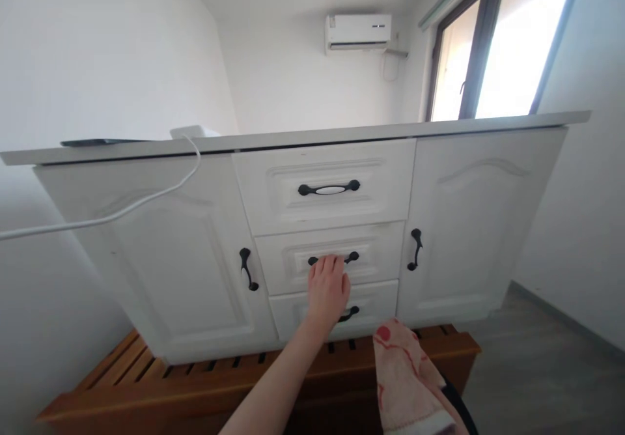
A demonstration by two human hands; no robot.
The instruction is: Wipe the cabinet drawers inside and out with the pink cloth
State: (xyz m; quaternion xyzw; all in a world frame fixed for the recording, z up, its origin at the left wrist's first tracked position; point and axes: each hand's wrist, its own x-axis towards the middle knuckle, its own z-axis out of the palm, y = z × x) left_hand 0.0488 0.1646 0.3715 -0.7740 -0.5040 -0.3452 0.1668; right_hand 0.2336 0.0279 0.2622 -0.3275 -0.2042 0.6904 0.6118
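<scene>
A white-walled room held a window (493, 44) at the upper right and an air conditioner (359, 31) mounted high on the far wall, with grey flooring (532, 363) running off to the right. Against the wall stood a white cabinet (469, 226) set on a slatted wooden platform (146, 383). Its countertop (390, 129) carried, near the left end, a dark flat object (105, 142) and a white box (193, 131), from which a white cable (122, 210) hung over the front edge and trailed left. The cabinet front had 2 doors flanking 3 stacked drawers, all shut, so their contents could not be seen. The left hand (328, 288) reached to the middle drawer (329, 257), fingers (327, 264) curled over its black handle (352, 256) and grasping it. The top drawer (325, 187) sat above and the bottom drawer (371, 308) below, partly behind the hand. The right hand was hidden; a pink patterned cloth (407, 383) covered that forearm at the lower edge of the view.
</scene>
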